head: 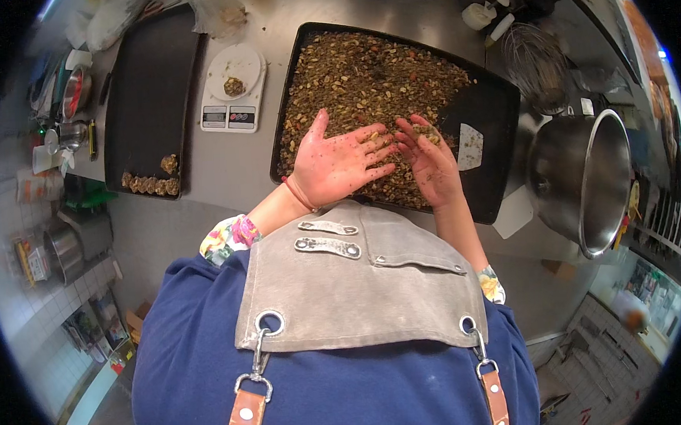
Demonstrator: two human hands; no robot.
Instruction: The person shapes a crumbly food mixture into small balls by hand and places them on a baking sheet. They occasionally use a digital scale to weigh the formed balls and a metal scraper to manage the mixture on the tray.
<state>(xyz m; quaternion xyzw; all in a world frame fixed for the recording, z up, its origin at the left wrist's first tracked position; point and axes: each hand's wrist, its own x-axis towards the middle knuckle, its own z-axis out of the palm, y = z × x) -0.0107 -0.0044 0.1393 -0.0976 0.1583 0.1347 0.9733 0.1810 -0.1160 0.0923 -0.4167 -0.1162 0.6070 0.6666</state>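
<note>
Over the near side of a dark baking tray (493, 199) both hands hover above a loose nut and seed mixture (367, 67). My left hand (338, 160) is palm up with fingers spread, and sticky bits cling to its skin. Curled fingers of my right hand (437, 170) hold a small clump of mixture (426, 133), partly hidden by the thumb. The fingertips of the two hands nearly meet. Right of the mixture, a white dough scraper (471, 147) with crumbs on it lies in the tray. One formed ball (234, 86) rests on a white digital kitchen scale (206, 98).
To the left, a second dark tray (146, 95) has several formed balls (154, 185) along its near edge. A large steel mixing bowl (558, 184) stands at right, with a white sheet or scraper (514, 212) beside it. Behind the bowl lies a big whisk (535, 64).
</note>
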